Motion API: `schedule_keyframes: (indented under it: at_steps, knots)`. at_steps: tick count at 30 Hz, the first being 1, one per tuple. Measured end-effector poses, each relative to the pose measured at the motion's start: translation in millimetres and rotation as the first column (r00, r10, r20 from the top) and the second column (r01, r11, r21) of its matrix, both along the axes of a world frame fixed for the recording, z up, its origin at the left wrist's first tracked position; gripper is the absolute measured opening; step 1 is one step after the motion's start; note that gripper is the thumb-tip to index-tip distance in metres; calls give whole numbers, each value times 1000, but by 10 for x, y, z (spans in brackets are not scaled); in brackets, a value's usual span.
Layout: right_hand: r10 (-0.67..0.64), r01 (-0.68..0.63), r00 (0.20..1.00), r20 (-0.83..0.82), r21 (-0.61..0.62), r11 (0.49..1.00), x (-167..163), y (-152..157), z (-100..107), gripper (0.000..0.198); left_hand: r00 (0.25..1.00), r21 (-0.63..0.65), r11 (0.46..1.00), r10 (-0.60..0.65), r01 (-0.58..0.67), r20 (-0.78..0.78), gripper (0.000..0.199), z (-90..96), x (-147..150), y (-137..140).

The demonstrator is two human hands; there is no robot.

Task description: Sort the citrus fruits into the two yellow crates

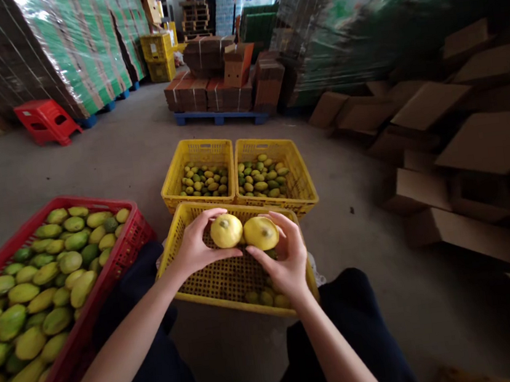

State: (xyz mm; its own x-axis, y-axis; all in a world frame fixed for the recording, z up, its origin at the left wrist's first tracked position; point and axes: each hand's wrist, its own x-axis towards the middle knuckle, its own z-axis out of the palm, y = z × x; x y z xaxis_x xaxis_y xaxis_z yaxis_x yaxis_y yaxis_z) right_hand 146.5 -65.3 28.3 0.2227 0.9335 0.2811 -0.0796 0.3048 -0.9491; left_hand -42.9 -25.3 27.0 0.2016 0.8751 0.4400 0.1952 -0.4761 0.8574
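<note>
My left hand [199, 242] is closed around a yellow lemon [226, 230], thumb below and fingers above. A second yellow lemon [261, 233] sits in my right hand [287, 250], pinched between thumb and fingers. Both lemons are side by side, almost touching, stem ends turned towards me. They are held over a yellow plastic crate [210, 283] between my knees. Inside that crate, a small heap of greenish lemons [268, 296] lies at the right end, partly hidden by my right hand.
A red crate [142, 224] full of green-yellow lemons stands at my left. Two yellow crates [194, 146] with lemons sit just ahead. Open cardboard boxes [430, 104] cover the right side. A red stool [47, 120] and a blue pallet [220, 116] stacked with flat cardboard are farther back.
</note>
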Motion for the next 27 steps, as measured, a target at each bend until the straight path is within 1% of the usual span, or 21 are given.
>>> schedule_keyframes:
  at_steps: [1,2,3,4,5,6,8,9,10,13,15,17,19,21,22,23,24,25,26,27]
  knots:
    - [29,-30,999,-14,-67,997,17,17,7,53,999,-95,995,-28,31,27,68,-1,13,4]
    - [59,-64,997,-40,-142,988,31,38,9,43,997,-194,979,-51,63,66,66,-12,33,10]
    - [85,-101,993,-80,-218,971,40,60,6,34,991,-294,951,-63,95,114,66,-32,60,17]
    - [106,-140,986,-131,-291,946,45,84,-4,32,985,-395,910,-64,125,163,68,-60,90,25]
    - [119,-182,974,-191,-358,916,45,108,-16,35,977,-495,855,-60,157,206,72,-91,123,31]
    - [127,-226,959,-251,-418,880,42,130,-30,41,969,-585,788,-56,191,241,76,-123,156,35]
    - [136,-315,926,-353,-521,794,32,172,-51,47,957,-716,654,-44,245,287,80,-176,210,39]
    - [134,-349,913,-386,-566,747,28,190,-54,49,954,-755,604,-33,256,297,80,-192,229,39]
    - [128,-376,903,-411,-608,700,26,208,-52,49,955,-783,568,-18,254,297,79,-199,241,38]
    - [109,-430,886,-451,-708,560,31,252,-22,52,962,-842,488,19,230,273,76,-184,251,43]
    - [102,-451,878,-467,-737,504,39,273,-4,55,965,-868,445,34,219,261,76,-163,247,51]
    - [108,-471,869,-482,-741,480,44,288,-4,57,965,-880,422,40,218,258,76,-148,243,56]
    - [121,-489,860,-496,-732,475,44,298,-28,58,966,-887,408,45,217,256,76,-142,242,56]
    - [141,-507,851,-505,-723,470,41,303,-68,58,967,-890,406,53,207,250,75,-139,242,51]
    - [150,-508,851,-503,-715,480,40,304,-91,57,968,-889,412,55,202,245,75,-139,242,48]
    - [156,-494,858,-490,-702,512,40,302,-113,54,969,-881,431,57,195,242,74,-140,241,45]
    - [160,-457,876,-455,-678,575,44,298,-133,51,969,-861,476,63,180,238,71,-142,239,43]
    - [158,-387,909,-386,-641,663,52,291,-149,47,970,-819,554,77,150,230,66,-145,235,41]
    - [141,-284,950,-280,-581,762,64,283,-160,44,972,-750,653,94,105,217,61,-149,230,39]
    - [101,-161,984,-146,-497,853,78,273,-167,42,973,-655,754,112,50,203,57,-153,224,37]
